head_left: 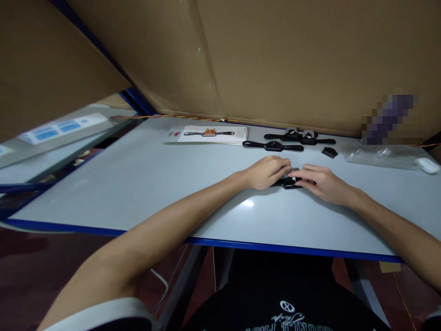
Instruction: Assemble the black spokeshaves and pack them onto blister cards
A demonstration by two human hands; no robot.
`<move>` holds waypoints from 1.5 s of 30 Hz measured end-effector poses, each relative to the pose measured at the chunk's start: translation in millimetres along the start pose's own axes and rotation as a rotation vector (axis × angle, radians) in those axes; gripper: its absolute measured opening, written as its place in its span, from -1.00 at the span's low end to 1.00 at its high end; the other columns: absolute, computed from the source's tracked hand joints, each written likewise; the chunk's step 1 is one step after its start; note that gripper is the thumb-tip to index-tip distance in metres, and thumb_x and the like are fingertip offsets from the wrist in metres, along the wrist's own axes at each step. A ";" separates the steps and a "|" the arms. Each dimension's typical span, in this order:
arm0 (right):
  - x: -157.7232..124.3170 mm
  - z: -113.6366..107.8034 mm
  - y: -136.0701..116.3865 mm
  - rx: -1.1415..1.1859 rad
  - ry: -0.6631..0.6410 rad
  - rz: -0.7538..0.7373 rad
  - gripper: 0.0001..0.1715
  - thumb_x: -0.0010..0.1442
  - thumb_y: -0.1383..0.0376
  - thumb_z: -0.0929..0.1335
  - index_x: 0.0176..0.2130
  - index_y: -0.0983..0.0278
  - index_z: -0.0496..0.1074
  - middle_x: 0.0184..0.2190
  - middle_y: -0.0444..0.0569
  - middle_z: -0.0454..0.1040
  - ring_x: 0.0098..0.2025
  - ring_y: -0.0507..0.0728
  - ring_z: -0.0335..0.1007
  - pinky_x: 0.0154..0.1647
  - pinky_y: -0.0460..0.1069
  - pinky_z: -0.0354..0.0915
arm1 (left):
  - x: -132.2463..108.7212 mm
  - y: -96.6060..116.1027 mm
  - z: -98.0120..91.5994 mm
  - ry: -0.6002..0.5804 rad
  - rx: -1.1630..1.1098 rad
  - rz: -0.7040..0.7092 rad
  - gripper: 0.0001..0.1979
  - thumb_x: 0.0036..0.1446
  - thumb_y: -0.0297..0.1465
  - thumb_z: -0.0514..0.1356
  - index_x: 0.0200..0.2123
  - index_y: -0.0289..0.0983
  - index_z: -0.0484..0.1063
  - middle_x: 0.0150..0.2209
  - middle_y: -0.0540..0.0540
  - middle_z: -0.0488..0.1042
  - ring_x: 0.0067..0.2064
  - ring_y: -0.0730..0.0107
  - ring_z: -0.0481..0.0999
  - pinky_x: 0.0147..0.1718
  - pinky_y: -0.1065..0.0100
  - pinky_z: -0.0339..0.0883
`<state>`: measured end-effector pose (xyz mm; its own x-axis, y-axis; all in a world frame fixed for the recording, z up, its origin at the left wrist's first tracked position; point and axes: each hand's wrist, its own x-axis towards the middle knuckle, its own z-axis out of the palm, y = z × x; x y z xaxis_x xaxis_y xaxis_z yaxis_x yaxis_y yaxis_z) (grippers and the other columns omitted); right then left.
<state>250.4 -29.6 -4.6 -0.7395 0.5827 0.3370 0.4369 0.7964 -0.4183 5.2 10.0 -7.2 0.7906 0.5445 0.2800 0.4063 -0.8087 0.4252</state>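
Observation:
A black spokeshave [288, 185] lies on the table between my two hands, with much of it hidden under my fingers. My left hand [268, 172] is closed at its left part, with the fingertips near a grey metal piece at its middle. From the other side my right hand [323, 182] grips it, thumb and fingers bent around its right part. A small pale spot, perhaps a screw, shows by the right fingertips. Just behind lies another black spokeshave [274, 146]. Further back is a spokeshave with grey round parts [310, 138], close to a similar one.
A stack of printed cards [213, 134] lies at the back. Right of the spokeshaves sit a small dark part [330, 152], a clear plastic bag [382, 156] and a white object [428, 165]. Cardboard [275, 59] walls the rear; a blue edge [275, 247] borders the table's front.

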 end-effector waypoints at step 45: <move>10.7 4.3 -25.2 -0.023 -0.076 0.258 -0.57 0.20 0.46 0.23 0.02 0.20 0.41 -0.20 -0.04 0.23 -0.24 0.15 0.30 -0.14 0.10 0.30 | 6.1 36.4 17.5 -0.010 0.347 -0.455 -0.47 0.09 0.02 0.00 -0.43 -0.26 0.56 -0.45 -0.21 0.56 -0.48 0.20 0.43 -0.44 0.22 0.19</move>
<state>229.3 -44.1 6.0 -0.6377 0.7541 0.1572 0.6270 0.6267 -0.4627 32.8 -20.1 -5.1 0.5046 0.8542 0.1255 0.8321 -0.5199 0.1930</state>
